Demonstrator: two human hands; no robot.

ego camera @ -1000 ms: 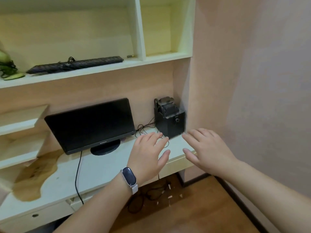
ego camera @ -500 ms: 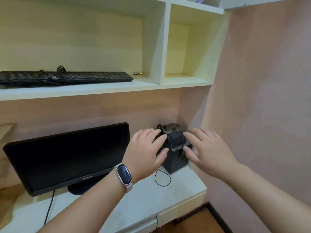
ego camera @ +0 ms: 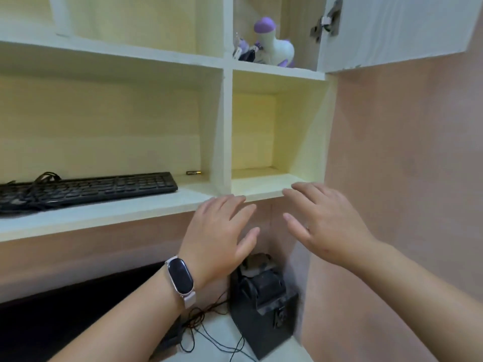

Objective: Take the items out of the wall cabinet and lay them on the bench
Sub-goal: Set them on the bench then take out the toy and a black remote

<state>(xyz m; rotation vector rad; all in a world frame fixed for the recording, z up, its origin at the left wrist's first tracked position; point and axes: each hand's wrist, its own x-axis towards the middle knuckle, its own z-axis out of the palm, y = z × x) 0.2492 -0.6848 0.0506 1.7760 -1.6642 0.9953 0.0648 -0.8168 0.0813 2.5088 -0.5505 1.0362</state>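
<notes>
Toys (ego camera: 271, 47) sit in the open top cabinet (ego camera: 392, 30).
Left hand (ego camera: 222, 236) and right hand (ego camera: 324, 226): fingers spread, holding nothing.

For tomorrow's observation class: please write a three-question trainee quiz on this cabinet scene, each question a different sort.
1. True or false: the left hand grips the keyboard.
2. Which compartment holds the purple-and-white toy? A upper right; B lower right; C lower left.
3. Fill in: the smartband sits on the ___ wrist.

Key: 1 false, both hands, the right hand too, are open and empty. 2 A. 3 left.
</notes>
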